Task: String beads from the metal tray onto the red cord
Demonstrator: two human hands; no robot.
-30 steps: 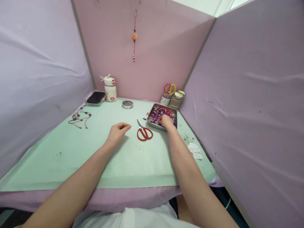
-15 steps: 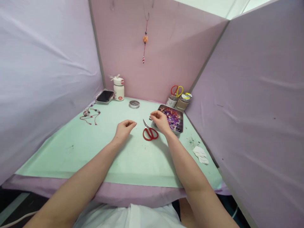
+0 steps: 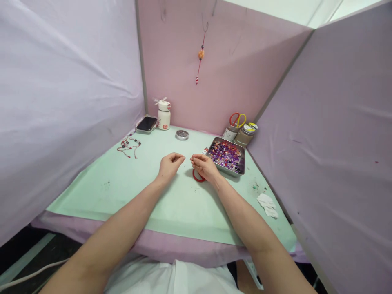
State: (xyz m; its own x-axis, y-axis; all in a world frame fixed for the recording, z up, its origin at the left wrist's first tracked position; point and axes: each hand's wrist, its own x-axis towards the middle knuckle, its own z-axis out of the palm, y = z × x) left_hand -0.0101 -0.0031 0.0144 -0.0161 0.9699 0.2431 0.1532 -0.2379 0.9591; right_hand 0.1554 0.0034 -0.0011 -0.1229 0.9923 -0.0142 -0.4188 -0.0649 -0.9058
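My left hand is above the mat with thumb and fingertips pinched together; what it holds, if anything, is too small to make out. Facing it across a narrow gap, my right hand is also closed in a pinch, on something I cannot make out. Beneath the right hand lies a pair of scissors, mostly covered, with a red handle loop showing. Just right of that hand stands a metal tray of purple, red, clear and dark beads. A small red-and-white item shows behind the right hand.
Corded beadwork, a phone, a white bottle and a round container stand left and back. Behind the tray are a scissors cup and a jar. Crumpled tissue lies right; a beaded cord hangs behind.
My right hand has moved left and nearer, off the tray's edge, over the scissors and closer to my left hand. The whole view has shifted, so things appear further right.
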